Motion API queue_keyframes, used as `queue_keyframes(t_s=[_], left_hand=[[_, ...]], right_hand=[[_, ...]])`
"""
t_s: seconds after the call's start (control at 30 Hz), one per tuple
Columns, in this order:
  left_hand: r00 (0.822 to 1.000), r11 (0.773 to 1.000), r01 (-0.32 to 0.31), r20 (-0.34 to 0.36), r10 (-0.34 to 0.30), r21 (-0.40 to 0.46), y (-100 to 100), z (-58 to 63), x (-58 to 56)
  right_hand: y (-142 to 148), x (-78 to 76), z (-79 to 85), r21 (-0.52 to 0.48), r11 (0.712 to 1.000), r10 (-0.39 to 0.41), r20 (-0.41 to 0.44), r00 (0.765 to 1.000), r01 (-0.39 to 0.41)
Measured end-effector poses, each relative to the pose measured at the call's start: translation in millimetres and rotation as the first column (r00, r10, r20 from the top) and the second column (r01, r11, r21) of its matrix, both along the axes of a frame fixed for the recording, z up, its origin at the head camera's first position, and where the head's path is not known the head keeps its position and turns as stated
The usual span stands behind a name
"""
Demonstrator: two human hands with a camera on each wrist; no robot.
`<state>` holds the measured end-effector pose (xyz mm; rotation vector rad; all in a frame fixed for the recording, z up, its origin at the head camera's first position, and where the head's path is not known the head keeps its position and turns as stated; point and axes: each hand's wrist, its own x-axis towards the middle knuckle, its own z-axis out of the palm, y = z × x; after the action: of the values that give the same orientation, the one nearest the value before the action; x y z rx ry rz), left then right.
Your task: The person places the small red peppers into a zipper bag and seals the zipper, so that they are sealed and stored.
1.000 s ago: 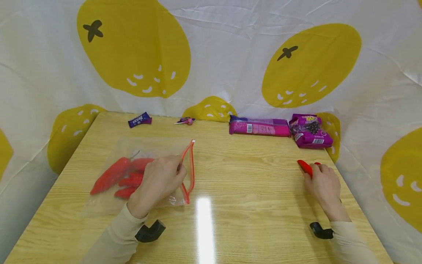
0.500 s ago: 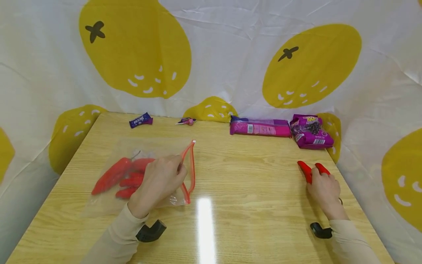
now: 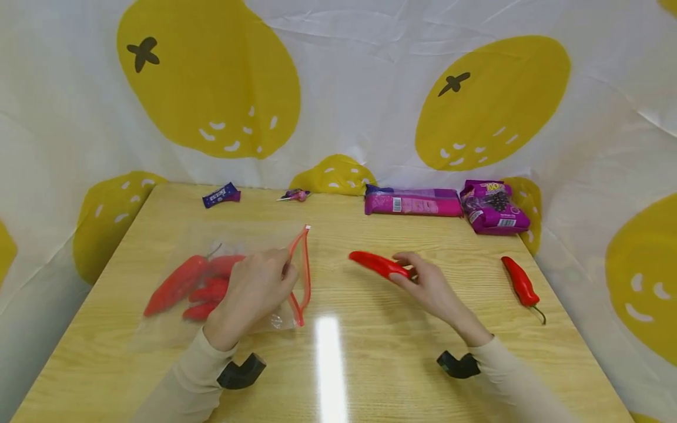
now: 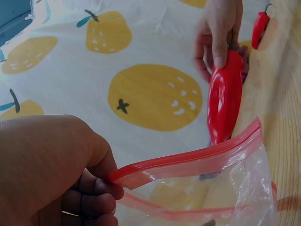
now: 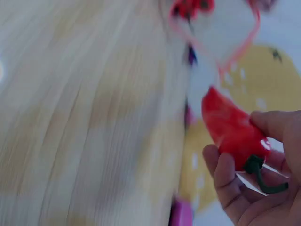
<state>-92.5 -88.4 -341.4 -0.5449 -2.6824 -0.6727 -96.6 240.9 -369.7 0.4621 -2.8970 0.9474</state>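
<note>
My left hand point(image 3: 259, 291) pinches the red-zipped upper edge of a clear zip bag point(image 3: 180, 338), whose mouth gapes toward the right. Inside the bag lie several red chili peppers point(image 3: 177, 286). To the right of that mouth, my right hand point(image 3: 431, 288) grips a red chili pepper point(image 3: 376, 264) by its stem end, its tip pointing left at the bag. The green stem point(image 5: 268, 183) shows beside the palm in the right wrist view. Another red chili pepper point(image 3: 520, 282) lies near the table's right edge, stem toward me.
Along the back of the table point(image 3: 412, 358) are a small blue wrapped snack point(image 3: 221, 195), a lollipop point(image 3: 297, 195), a long purple packet point(image 3: 414, 201) and a bulky purple bag point(image 3: 494, 207). A fruit-print cloth point(image 3: 359, 88) hangs close behind and at both sides.
My right hand has come left from the table's right side with one chili pepper, leaving the other chili pepper lying there. The left hand keeps its hold on the bag.
</note>
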Motion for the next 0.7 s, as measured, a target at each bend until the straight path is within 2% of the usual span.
queue_keyframes(t_s=[0.1, 0.27, 0.37, 0.47, 0.57, 0.7], left_hand=[[0.999, 1.000, -0.002, 0.033, 0.002, -0.008, -1, 0.5, 0.4], [0.997, 1.000, -0.009, 0.078, 0.011, -0.020, -1, 1.7, 0.4], [0.997, 1.000, -0.013, 0.071, 0.014, -0.020, -2, 1.5, 0.5], [0.999, 1.000, -0.019, 0.030, 0.019, -0.021, -3, 1.0, 0.8], [1.000, 1.000, -0.024, -0.006, 0.024, -0.015, -3, 0.4, 1.1], [0.999, 1.000, -0.022, -0.024, 0.022, 0.002, -4, 0.1, 1.0]], right_hand=[[-49, -2.7, -1.2, -0.134, 0.984, 0.127, 0.063, 0.990, -0.118], [-110, -10.0, -1.0, -0.252, 0.934, 0.284, 0.097, 0.954, -0.252], [-136, -16.4, -1.9, -0.296, 0.898, 0.368, 0.096, 0.925, -0.327], [-156, -23.6, -5.4, -0.333, 0.865, 0.429, 0.103, 0.898, -0.375], [-173, -28.6, -8.2, -0.315, 0.867, 0.436, 0.104, 0.894, -0.387], [-191, -32.8, -12.8, -0.240, 0.888, 0.415, 0.054, 0.908, -0.392]])
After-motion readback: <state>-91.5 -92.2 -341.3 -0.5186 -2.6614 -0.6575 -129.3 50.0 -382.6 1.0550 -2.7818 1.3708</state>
